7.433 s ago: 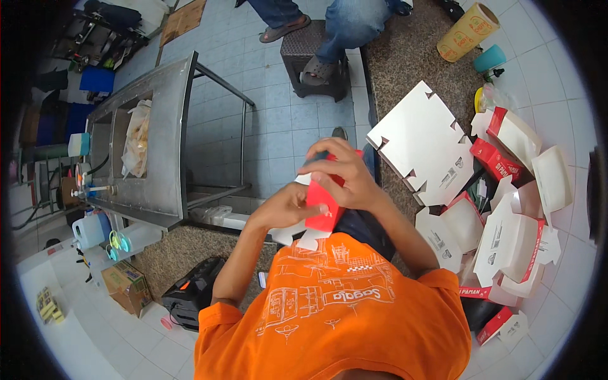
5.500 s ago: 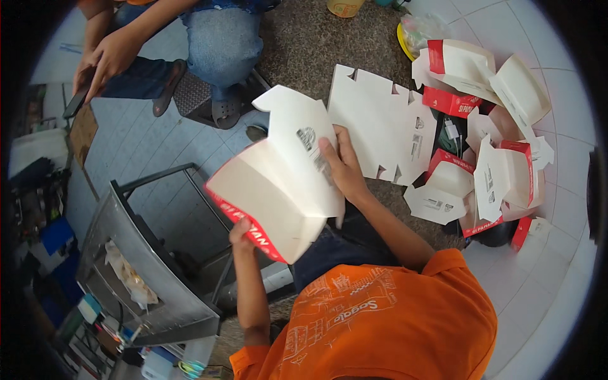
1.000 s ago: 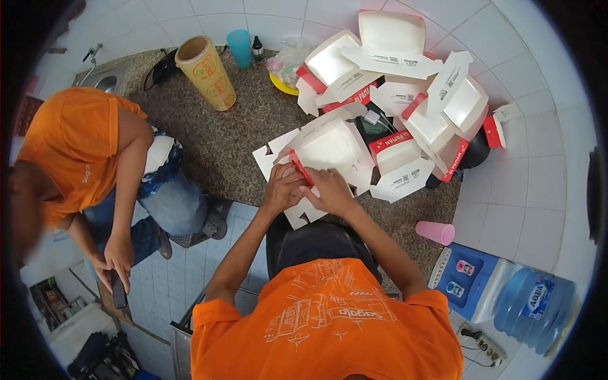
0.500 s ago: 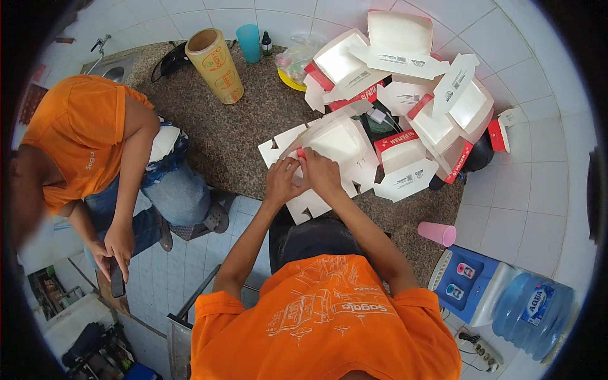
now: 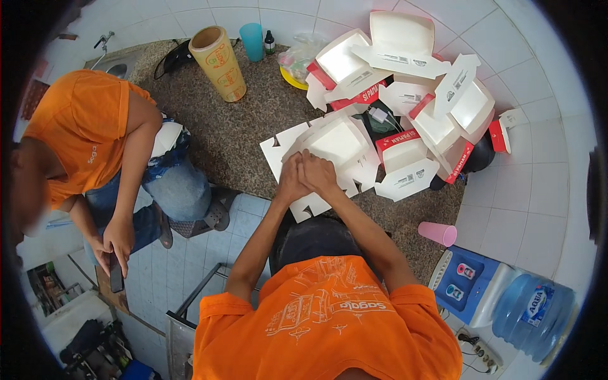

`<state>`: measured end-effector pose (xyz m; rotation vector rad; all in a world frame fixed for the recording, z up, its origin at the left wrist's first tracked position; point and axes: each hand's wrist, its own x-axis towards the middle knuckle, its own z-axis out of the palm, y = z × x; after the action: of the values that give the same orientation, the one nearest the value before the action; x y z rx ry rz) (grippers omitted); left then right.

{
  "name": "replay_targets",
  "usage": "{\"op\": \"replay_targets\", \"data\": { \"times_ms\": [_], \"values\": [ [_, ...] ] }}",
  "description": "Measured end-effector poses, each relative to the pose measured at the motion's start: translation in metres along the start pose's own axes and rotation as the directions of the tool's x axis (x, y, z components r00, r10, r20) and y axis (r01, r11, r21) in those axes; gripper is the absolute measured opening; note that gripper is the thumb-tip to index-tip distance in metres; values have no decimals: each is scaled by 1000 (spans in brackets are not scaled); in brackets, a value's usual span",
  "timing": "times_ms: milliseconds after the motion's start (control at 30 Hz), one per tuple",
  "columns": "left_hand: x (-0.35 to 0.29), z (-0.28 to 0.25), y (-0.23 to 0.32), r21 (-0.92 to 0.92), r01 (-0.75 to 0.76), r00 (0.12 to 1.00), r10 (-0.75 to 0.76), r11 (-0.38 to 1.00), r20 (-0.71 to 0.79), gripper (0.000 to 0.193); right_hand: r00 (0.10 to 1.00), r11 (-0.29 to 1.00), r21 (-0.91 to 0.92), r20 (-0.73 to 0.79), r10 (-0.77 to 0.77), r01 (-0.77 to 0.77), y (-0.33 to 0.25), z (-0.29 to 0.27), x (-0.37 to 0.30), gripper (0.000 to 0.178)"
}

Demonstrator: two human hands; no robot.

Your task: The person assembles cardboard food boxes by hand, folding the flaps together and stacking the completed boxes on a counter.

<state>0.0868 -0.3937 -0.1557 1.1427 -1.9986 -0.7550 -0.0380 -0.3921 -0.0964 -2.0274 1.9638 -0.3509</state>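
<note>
A partly folded white cardboard food box lies on the counter in front of me, on top of flat white card blanks with notched edges. My left hand and my right hand are pressed together at the box's near left corner. Fingers of both hands are closed on its card edge, and my knuckles hide the fold between them. Just right of this box stands an opened red and white box with its flaps spread.
Several opened boxes are heaped at the back right. On the granite counter stand a large film roll, a blue cup and a pink cup. A seated person holds a phone at left. A water dispenser is at right.
My hands have drawn closer together at the box corner, the fingers now more tightly curled. The red piece that showed at my fingertips is now covered.
</note>
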Motion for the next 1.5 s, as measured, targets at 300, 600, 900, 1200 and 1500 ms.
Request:
{"op": "replay_targets", "data": {
  "times_ms": [300, 600, 900, 1200, 1500],
  "values": [
    [2, 6, 5, -261, 20, 1000, -23, 965, -8, 105, 907, 915, 227, -187, 378, -335, 105, -71, 47, 45],
    [4, -23, 1, -214, -10, 1000, 15, 977, 24, 99, 908, 873, 312, -63, 413, -376, 122, -40, 40, 53],
    [-1, -20, -2, -226, 49, 997, -37, 973, 61, 102, 530, 944, -7, -829, 179, -330, 126, -143, -21, 43],
    [-28, -22, 29, -111, -8, 996, -2, 994, -85, 71, 619, 984, 91, -767, 167, -153, 115, -272, -73, 16],
    [-29, -29, 29, -46, -203, 979, 203, 978, -7, 32, 967, 720, 687, -236, 101, 92, 13, -221, -28, 39]
  ]
}}
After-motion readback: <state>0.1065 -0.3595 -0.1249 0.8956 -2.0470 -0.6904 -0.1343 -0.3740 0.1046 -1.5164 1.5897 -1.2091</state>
